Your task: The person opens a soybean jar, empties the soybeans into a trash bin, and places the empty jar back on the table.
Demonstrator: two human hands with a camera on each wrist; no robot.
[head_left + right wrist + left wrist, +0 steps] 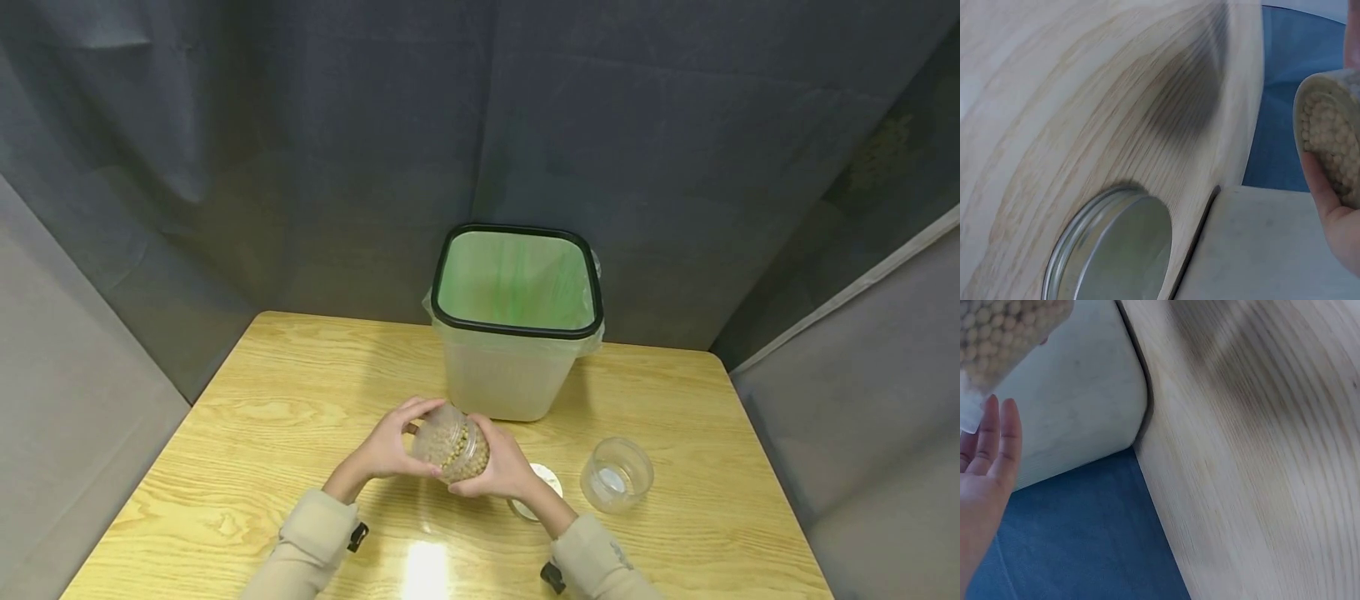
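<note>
Both hands hold a clear jar of pale round beans (452,450) tilted on its side just above the wooden table (262,417). My left hand (390,446) grips its left end, and my right hand (501,467) wraps its right end. The left wrist view shows the beans jar (1004,331) above my fingers (994,444). In the right wrist view the jar (1332,134) rests against my palm. A round lid (547,482) lies on the table under my right wrist, seen close as the lid (1116,250).
A white bin with a black rim and green liner (517,325) stands just behind the hands; its wall (1079,394) is close to the jar. An empty clear jar (617,475) stands to the right of the lid. Dark curtains surround the table.
</note>
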